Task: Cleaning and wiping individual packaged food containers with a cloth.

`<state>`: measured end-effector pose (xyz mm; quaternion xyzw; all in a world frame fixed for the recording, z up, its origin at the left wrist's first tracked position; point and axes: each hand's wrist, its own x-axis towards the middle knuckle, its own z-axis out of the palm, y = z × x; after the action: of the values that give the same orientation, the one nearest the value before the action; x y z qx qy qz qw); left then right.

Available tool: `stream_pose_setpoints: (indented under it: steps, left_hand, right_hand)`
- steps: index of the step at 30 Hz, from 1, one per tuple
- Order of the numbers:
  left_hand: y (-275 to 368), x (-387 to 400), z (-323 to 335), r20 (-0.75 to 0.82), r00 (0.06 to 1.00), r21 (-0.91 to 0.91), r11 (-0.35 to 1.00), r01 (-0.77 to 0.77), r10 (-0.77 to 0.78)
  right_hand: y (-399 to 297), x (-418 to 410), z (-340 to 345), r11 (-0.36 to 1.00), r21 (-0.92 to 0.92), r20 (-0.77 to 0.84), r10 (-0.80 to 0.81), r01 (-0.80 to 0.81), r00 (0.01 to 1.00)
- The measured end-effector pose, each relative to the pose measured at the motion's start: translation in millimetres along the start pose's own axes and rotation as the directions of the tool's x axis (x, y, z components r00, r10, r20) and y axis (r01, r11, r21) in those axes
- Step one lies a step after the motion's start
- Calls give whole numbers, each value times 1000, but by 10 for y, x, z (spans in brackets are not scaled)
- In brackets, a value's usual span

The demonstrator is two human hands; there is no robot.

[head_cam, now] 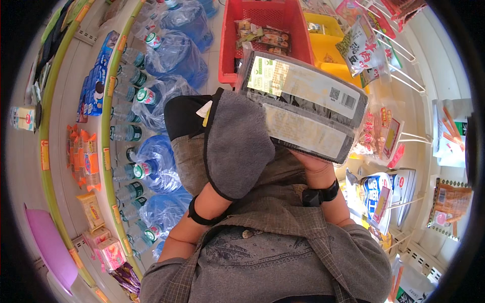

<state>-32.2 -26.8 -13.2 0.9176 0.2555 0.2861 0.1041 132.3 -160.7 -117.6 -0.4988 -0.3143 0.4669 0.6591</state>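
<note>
A grey fleecy cloth with black edging covers most of my left hand. The cloth hangs over the hand and meets the left end of a black plastic-wrapped package. My left fingers are hidden beneath it. From below, my right hand supports the package near its lower edge; most of those fingers are out of sight behind it. The package is tilted, with pale printed labels and barcodes facing up.
Beyond the package stands a red plastic basket with snack packets inside; yellow bins adjoin it. Wrapped water jugs and bottles line the left shelf. Hanging snack bags and metal hooks crowd the right.
</note>
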Motion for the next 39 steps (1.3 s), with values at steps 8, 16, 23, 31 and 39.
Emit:
stream_pose_setpoints:
  steps: [8,16,23,31,39]
  left_hand:
    - [-119,-277,191,229,965,-219,959,178,-127]
    - [18,-430,369,302,946,-659,692,294,-114]
    - [157,-350,465,483,875,-716,-562,415,32]
    - [225,-360,502,537,752,136,-919,369,382]
    - [248,-400,535,559,727,166,-913,373,398]
  right_hand:
    - [-17,29,46,962,273,36,-3,-7,999]
    - [15,26,90,991,-128,-14,28,-29,1000]
    - [-234,-333,180,994,21,103,103,-105,989]
    - [-230,-293,337,988,-146,59,65,-56,996]
    - [-241,-277,390,974,-224,31,30,-23,999]
